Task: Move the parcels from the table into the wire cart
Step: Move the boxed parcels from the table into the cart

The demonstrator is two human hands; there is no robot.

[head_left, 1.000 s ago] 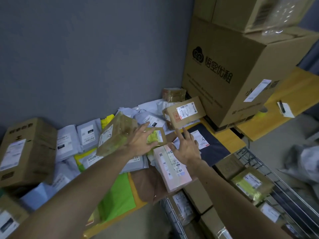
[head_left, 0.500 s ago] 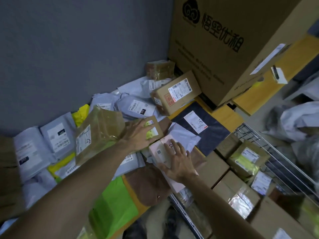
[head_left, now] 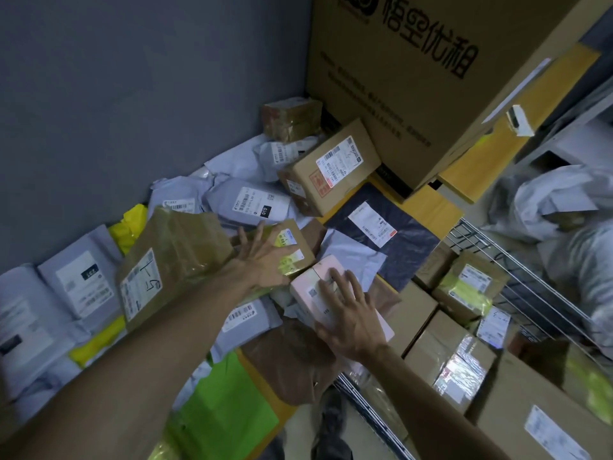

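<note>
Since a second ago the right hand (head_left: 351, 317) had slid down onto the pink box (head_left: 306, 288) and lay flat on it, fingers straight, nothing gripped. The left hand (head_left: 265, 260) was spread wide, pressing the small brown parcel (head_left: 293, 239) just beyond the pink one, not clasping it. The pink box's near end stuck out past the table (head_left: 431, 202) edge. Right of the right hand, the wire cart (head_left: 474, 235) was crammed with boxes; a big taped box (head_left: 172, 257) crowded the left wrist.
</note>
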